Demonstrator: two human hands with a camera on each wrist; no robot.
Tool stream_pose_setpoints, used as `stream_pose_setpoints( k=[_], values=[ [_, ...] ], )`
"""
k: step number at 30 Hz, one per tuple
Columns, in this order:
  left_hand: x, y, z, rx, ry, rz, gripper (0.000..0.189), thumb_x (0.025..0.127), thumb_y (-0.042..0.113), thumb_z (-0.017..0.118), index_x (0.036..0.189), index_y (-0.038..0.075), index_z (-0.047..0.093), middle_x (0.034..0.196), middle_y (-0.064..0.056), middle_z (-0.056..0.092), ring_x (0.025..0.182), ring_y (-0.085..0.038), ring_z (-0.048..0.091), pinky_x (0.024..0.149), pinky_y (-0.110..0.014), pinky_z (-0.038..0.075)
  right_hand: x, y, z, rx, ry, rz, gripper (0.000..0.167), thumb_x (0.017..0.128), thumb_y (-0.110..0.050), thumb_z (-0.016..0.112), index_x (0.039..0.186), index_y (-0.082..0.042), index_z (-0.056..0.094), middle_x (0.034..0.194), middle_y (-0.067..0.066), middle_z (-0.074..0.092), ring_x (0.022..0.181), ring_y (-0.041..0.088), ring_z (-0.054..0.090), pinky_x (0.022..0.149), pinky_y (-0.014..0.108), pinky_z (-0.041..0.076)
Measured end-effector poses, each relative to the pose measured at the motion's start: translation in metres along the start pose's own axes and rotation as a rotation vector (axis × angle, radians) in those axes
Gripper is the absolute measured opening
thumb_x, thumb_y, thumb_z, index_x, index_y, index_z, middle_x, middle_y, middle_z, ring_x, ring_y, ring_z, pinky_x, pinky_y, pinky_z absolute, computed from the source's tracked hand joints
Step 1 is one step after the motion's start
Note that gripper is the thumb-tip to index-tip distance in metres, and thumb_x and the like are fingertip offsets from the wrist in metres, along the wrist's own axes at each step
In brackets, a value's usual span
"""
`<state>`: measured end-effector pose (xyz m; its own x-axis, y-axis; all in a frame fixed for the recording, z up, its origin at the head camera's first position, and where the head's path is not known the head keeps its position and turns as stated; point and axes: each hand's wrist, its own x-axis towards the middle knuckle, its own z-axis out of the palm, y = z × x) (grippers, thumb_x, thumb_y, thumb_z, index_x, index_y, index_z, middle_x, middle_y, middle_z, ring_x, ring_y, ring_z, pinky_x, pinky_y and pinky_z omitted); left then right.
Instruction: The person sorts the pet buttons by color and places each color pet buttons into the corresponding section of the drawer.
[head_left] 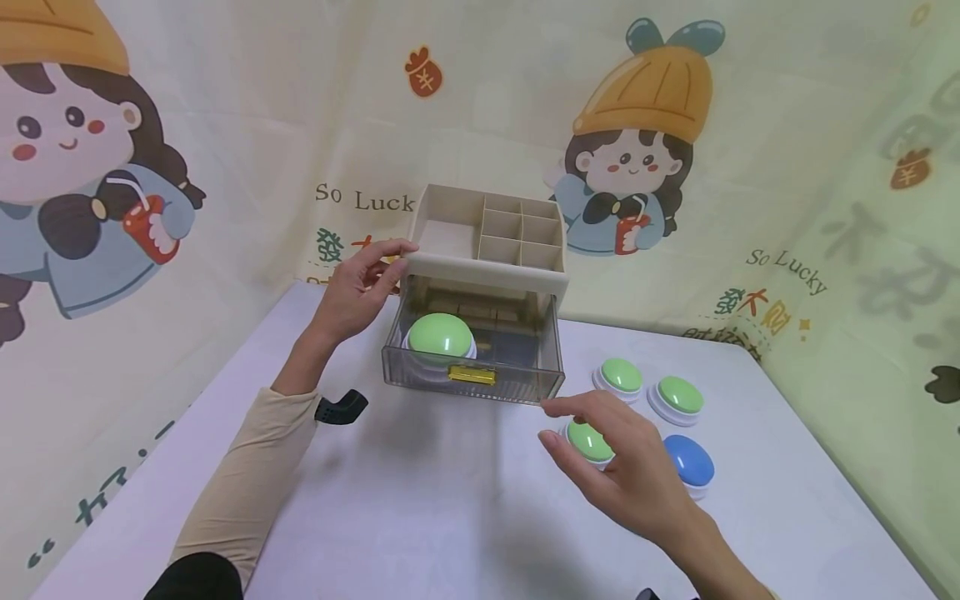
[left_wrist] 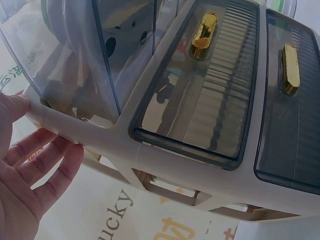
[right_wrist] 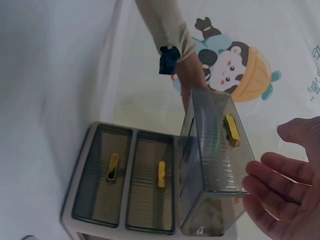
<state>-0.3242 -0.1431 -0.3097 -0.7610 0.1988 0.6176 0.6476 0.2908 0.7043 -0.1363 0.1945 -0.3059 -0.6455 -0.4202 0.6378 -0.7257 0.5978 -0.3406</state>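
A beige desktop drawer organizer has its top clear grey drawer pulled out, with a gold handle on its front. Inside that drawer, at its left, sits a green dome push button on a white base. My left hand rests against the organizer's upper left corner; its fingers lie along the side in the left wrist view. Beside the drawer's front right corner, my right hand has its fingers spread and holds nothing. Whether its fingertips touch the drawer I cannot tell.
Right of the organizer stand more green buttons, one partly behind my right hand, and a blue button. Two lower drawers are closed. A printed cloth hangs behind the white table.
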Motion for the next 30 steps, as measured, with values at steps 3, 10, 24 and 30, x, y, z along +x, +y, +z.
stream_pose_setpoints(
  k=[3,10,24,30],
  values=[
    [0.000,0.000,0.000,0.007,0.003,0.007,0.032,0.105,0.020,0.059,0.137,0.017,0.064,0.139,-0.006,0.060,0.109,-0.029,0.067,0.081,-0.020,0.056,-0.003,0.007,0.001,0.002,-0.038,0.014,0.033,0.085,-0.009,0.081,0.115,-0.020,0.072,0.110,-0.010,0.073,0.098,0.008,0.067,0.084,0.025,0.055],
    [-0.002,0.000,0.000,0.010,0.007,0.001,0.032,0.105,0.020,0.059,0.137,0.017,0.064,0.139,-0.006,0.060,0.109,-0.028,0.066,0.082,-0.020,0.056,-0.007,0.030,0.002,-0.024,-0.165,0.176,0.027,0.090,-0.021,0.080,0.115,-0.017,0.072,0.106,-0.013,0.072,0.096,0.006,0.067,0.081,0.031,0.058],
    [-0.001,0.003,0.000,-0.001,0.007,0.009,0.032,0.105,0.018,0.059,0.136,0.017,0.064,0.139,-0.005,0.060,0.107,-0.028,0.067,0.081,-0.022,0.056,-0.015,0.084,0.005,0.122,-0.343,0.351,0.046,0.086,-0.028,0.085,0.124,-0.011,0.067,0.119,-0.002,0.071,0.107,0.027,0.067,0.087,0.035,0.058],
    [-0.001,0.002,0.000,-0.006,0.008,0.017,0.032,0.105,0.017,0.059,0.136,0.016,0.064,0.139,-0.006,0.060,0.106,-0.028,0.067,0.081,-0.021,0.056,-0.020,0.104,0.002,0.234,-0.366,0.393,0.052,0.083,-0.026,0.087,0.127,-0.010,0.064,0.127,0.003,0.067,0.115,0.035,0.063,0.095,0.040,0.055]
  ],
)
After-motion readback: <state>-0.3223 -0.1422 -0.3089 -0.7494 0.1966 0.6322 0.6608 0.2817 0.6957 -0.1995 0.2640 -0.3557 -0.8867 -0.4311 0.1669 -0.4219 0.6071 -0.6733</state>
